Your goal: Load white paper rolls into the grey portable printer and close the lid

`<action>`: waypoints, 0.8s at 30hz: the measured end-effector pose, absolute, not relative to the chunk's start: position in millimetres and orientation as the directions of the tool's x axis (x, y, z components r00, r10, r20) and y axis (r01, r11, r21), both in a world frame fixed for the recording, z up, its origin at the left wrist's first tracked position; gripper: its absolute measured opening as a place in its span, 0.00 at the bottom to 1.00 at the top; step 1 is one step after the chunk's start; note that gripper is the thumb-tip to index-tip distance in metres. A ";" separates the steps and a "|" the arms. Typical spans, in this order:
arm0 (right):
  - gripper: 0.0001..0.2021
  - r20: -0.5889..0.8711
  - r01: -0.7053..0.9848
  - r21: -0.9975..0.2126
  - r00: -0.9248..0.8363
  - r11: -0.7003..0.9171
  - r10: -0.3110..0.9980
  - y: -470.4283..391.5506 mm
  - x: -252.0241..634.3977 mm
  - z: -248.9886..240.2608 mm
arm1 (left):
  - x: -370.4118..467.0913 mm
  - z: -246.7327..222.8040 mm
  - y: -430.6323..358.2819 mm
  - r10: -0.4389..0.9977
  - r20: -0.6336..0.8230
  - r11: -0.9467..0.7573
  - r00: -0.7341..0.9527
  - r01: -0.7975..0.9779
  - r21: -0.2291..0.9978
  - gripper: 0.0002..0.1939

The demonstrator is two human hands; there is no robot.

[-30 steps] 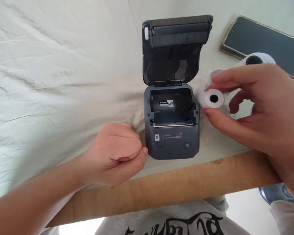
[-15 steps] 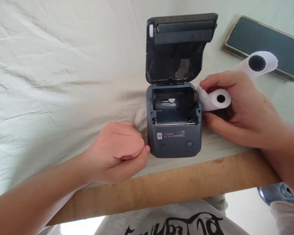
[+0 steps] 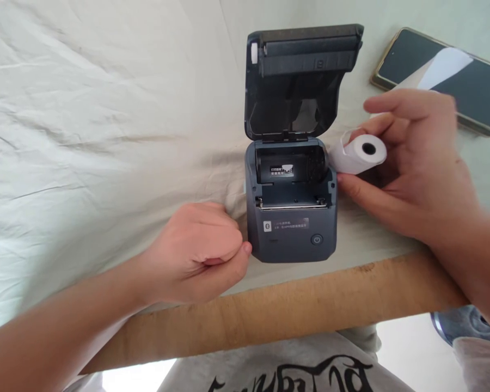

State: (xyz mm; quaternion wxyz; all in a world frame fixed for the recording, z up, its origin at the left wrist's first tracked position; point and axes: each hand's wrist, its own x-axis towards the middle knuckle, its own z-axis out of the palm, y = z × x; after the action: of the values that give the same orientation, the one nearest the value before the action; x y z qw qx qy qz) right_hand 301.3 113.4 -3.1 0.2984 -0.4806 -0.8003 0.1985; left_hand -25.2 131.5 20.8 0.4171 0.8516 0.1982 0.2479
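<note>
A dark blue portable label printer (image 3: 292, 237) lies on the cloth with its lid (image 3: 296, 81) swung up and its paper bay exposed. My left hand (image 3: 204, 250) is curled into a fist against the printer's lower left side, with nothing visible in it. To the printer's right, my right hand (image 3: 416, 163) has its thumb and some fingers around a small white paper roll (image 3: 355, 155), whose dark core faces me. The index finger is lifted away from the roll. Behind that hand, a second white paper piece (image 3: 445, 65) shows over the phone, its lower part hidden.
A smartphone (image 3: 408, 57) in a case lies at the upper right, partly covered by the white paper. Wrinkled pale cloth (image 3: 106, 109) covers the surface. A bare wooden edge (image 3: 294, 305) runs along the front, close to my body.
My right hand has shifted up, with its index finger rising, and the small roll has moved up slightly. The black core of the paper behind the hand no longer shows. My left hand stays put.
</note>
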 end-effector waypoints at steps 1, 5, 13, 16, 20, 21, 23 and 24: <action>0.40 0.265 0.617 -0.648 -0.365 0.445 0.892 112.4 300.5 -2.7 | -25.6 20.6 131.5 0.544 0.256 -0.574 0.799 0.132 0.808 0.24; 0.42 0.279 0.523 -0.700 -0.427 0.486 0.860 111.6 296.9 -2.1 | -26.7 20.5 131.3 0.539 0.252 -0.575 0.804 0.132 0.807 0.24; 0.45 0.270 0.511 -0.712 -0.435 0.483 0.859 112.6 299.3 -0.8 | -29.9 16.8 127.8 0.544 0.239 -0.580 0.805 0.155 0.800 0.24; 0.35 0.302 0.594 -0.587 -0.470 0.550 0.829 114.0 301.6 0.4 | -30.7 15.8 127.3 0.543 0.241 -0.584 0.804 0.155 0.796 0.25; 0.30 0.355 0.657 -0.480 -0.460 0.581 0.814 115.0 299.3 -1.4 | -31.1 16.5 126.8 0.541 0.247 -0.587 0.804 0.150 0.796 0.24; 0.34 0.364 0.621 -0.528 -0.450 0.579 0.815 114.4 297.8 -1.5 | -31.1 16.4 126.7 0.540 0.249 -0.586 0.804 0.147 0.797 0.24; 0.43 0.367 0.531 -0.630 -0.440 0.567 0.820 112.5 295.2 -0.9 | -31.2 15.6 126.5 0.542 0.255 -0.585 0.801 0.142 0.798 0.24; 0.44 0.364 0.509 -0.655 -0.434 0.558 0.824 111.6 294.5 -0.4 | -31.1 15.0 126.4 0.544 0.255 -0.584 0.799 0.143 0.799 0.24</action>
State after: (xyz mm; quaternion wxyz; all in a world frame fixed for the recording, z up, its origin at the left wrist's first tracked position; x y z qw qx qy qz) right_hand 294.5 111.6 -0.4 0.3397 -0.4091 -0.8146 0.2316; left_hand -31.1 126.4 15.0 0.4095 0.8555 0.2007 0.2452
